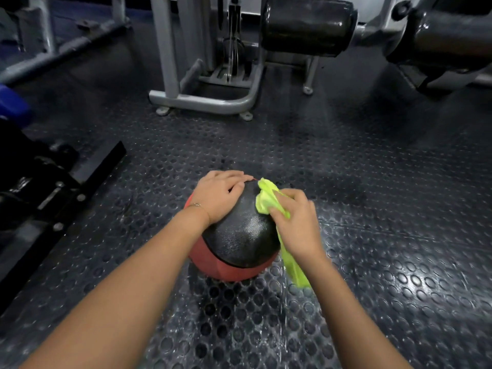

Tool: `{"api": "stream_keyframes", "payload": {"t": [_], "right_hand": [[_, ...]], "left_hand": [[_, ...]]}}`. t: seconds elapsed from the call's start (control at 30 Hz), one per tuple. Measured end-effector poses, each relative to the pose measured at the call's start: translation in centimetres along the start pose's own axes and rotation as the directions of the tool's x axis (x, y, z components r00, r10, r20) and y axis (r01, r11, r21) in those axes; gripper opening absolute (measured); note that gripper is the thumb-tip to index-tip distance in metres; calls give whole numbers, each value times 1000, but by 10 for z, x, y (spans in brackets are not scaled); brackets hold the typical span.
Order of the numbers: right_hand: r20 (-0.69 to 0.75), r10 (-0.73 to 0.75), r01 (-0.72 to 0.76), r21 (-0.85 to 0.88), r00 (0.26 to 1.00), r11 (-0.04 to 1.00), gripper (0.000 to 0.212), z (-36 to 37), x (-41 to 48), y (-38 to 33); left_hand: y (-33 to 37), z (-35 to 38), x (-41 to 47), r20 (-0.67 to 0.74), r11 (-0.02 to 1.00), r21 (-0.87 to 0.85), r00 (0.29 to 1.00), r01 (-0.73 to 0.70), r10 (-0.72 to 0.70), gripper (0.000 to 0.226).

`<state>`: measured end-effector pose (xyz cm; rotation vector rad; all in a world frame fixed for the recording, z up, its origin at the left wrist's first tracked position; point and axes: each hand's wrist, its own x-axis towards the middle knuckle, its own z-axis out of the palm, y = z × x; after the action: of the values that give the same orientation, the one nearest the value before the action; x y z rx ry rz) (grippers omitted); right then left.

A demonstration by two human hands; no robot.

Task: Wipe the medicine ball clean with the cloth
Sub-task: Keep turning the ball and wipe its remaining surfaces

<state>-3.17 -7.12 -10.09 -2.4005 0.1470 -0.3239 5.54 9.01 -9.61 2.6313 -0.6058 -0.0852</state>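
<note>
A black and red medicine ball (239, 241) sits on the studded rubber floor in the middle of the head view. My left hand (219, 194) lies over its top left side, fingers spread and slightly bent, steadying it. My right hand (298, 222) grips a bunched lime-green cloth (267, 199) and presses it against the ball's upper right side. A loose end of the cloth hangs down past my right wrist toward the floor. The ball's far side is hidden by my hands.
A grey steel machine frame (207, 102) stands on the floor beyond the ball. Black padded rollers (306, 25) hang at the top right. A black bench base (61, 193) lies to the left. Dark studded floor (386, 209) spreads to the right.
</note>
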Motion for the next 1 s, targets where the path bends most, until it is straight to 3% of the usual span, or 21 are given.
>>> {"api": "stream_keyframes", "payload": {"t": [0.1, 0.3, 0.37, 0.5, 0.6, 0.67, 0.73, 0.87, 1.0], "right_hand": [[-51, 3, -4, -22, 999, 1000, 33, 5, 5, -3], [-87, -279, 268, -116, 956, 956, 38, 19, -77, -7], [-142, -210, 198, -90, 967, 976, 36, 15, -56, -5], [-151, 110, -95, 100, 982, 990, 27, 11, 3, 2], [-104, 137, -129, 81, 985, 988, 27, 10, 27, 9], [-94, 150, -145, 56, 984, 988, 30, 5, 28, 8], [-136, 69, -69, 1, 988, 998, 34, 4, 5, 7], [-164, -79, 96, 99, 983, 990, 33, 1, -53, 8], [-127, 186, -160, 190, 974, 969, 31, 0, 3, 34]], "left_hand": [[-5, 1, -2, -32, 1000, 14, 999, 20, -20, 62], [2, 0, 0, -54, 997, -14, 996, 72, -73, 45], [9, -1, -1, -43, 995, -4, 994, 103, -103, 39], [13, -11, -4, -16, 988, 54, 989, 147, -146, 37], [5, -12, -7, -10, 991, 25, 991, 134, -134, 36], [6, -6, -11, -51, 983, -114, 987, 146, -153, 35], [9, 0, -8, -51, 963, -210, 982, 168, -183, 33], [10, -2, -3, -5, 970, -189, 987, 154, -158, 33], [25, 4, -5, -20, 976, -145, 986, 161, -166, 35]]}}
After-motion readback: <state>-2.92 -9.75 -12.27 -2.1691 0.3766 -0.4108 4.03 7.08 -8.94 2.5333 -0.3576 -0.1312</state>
